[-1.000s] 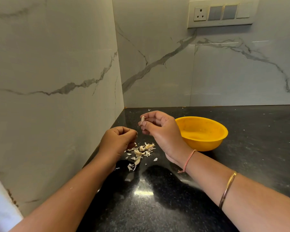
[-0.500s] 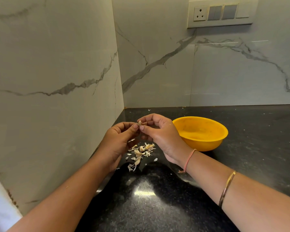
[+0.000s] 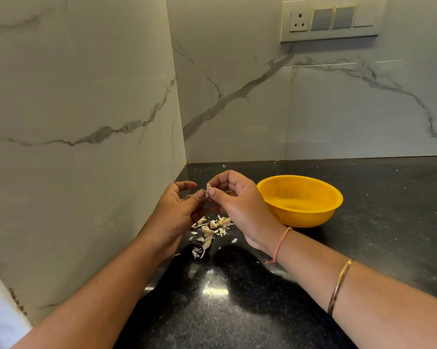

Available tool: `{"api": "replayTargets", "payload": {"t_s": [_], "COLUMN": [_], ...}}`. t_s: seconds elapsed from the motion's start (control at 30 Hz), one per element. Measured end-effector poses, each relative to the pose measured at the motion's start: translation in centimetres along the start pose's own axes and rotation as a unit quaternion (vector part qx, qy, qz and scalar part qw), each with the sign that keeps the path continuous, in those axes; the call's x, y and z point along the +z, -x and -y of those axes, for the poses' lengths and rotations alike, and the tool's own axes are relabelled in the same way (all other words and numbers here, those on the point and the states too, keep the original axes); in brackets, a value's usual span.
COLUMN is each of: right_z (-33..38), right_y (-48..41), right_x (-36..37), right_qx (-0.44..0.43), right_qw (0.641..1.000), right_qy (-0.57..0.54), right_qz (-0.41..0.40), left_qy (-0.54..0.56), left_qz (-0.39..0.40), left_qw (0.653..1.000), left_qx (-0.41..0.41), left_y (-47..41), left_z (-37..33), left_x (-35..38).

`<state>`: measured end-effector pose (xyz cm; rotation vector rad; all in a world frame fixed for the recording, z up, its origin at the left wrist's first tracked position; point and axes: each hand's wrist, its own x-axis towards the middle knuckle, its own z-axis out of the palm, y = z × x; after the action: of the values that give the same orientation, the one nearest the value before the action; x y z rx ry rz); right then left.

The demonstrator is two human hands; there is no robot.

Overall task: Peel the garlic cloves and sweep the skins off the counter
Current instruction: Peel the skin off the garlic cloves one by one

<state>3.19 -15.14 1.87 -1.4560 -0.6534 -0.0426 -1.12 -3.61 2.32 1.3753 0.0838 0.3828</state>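
At frame centre the right grip (image 3: 237, 207) pinches a clove (image 3: 208, 190) between thumb and forefinger while the left grip (image 3: 174, 215), fingers loosely curled, touches it with its thumb tip, above skins (image 3: 209, 231) on the dark desk (image 3: 237, 311), a bowl (image 3: 303, 217) just right.

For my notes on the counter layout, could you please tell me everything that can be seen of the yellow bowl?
The yellow bowl is round, smooth and looks like plastic, with faint scuffs inside. It stands upright on the black speckled counter, and what shows of its inside is empty. The right hand, pinching a garlic clove, hides part of its left rim; whether they touch cannot be told. The garlic skins lie apart to its left.
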Motion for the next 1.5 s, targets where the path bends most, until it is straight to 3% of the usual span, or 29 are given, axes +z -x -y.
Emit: {"api": "replayTargets", "payload": {"t_s": [0.57, 0.73, 0.9, 1.5], "right_z": [0.6, 0.5, 0.1, -0.8], "right_y": [-0.4, -0.3, -0.1, -0.3], "right_x": [0.1, -0.2, -0.2, -0.6], "right_qx": [-0.083, -0.03, 0.02, 0.002], "right_qw": [0.992, 0.998, 1.0, 0.997], "right_qy": [-0.019, -0.01, -0.002, 0.075], "right_qz": [-0.094, -0.063, -0.024, 0.0], "left_qy": [-0.155, -0.259, -0.289, -0.207], "left_qz": [-0.072, -0.078, -0.082, -0.083], "left_qw": [0.985, 0.96, 0.949, 0.967], "left_qx": [0.022, 0.079, 0.095, 0.126], "left_y": [-0.8, -0.5, -0.2, 0.2], "left_z": [0.9, 0.7, 0.4, -0.1], "left_x": [-0.7, -0.6, -0.4, -0.4]}}
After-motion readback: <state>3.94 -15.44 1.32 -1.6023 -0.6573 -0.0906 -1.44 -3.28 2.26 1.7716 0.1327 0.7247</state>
